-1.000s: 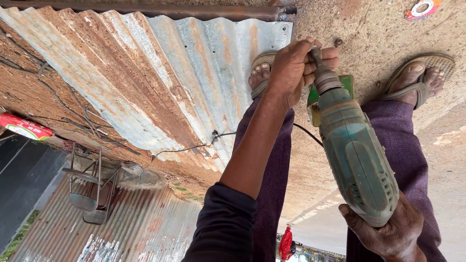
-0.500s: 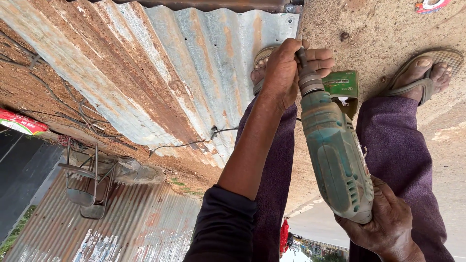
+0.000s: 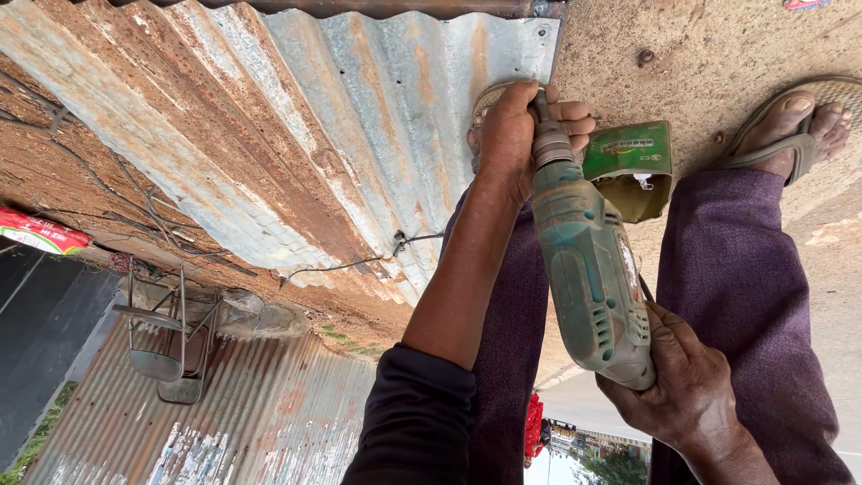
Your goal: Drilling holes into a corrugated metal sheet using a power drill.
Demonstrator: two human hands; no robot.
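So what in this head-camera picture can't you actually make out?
- Drill bit tip: hidden by the left hand wrapped around the chuck of the green drill.
- Drill trigger and grip: covered by the right hand.
- Inside of the small green box: too shadowed to tell.
- One sandalled foot: partly cut off by the frame's edge.
- Where the thin cable on the corrugated metal sheet ends: too small.

There is a single view, from a camera worn on the person's head. It looks steeply down along the body to the ground, and the picture comes out turned over: the feet in sandals (image 3: 790, 126) sit at the top right of the frame, while sky and distant trees lie along the bottom edge. The camera is close, so a forearm and the green drill (image 3: 588, 269) fill the centre. A rusty corrugated sheet (image 3: 296, 135) spans the upper left.
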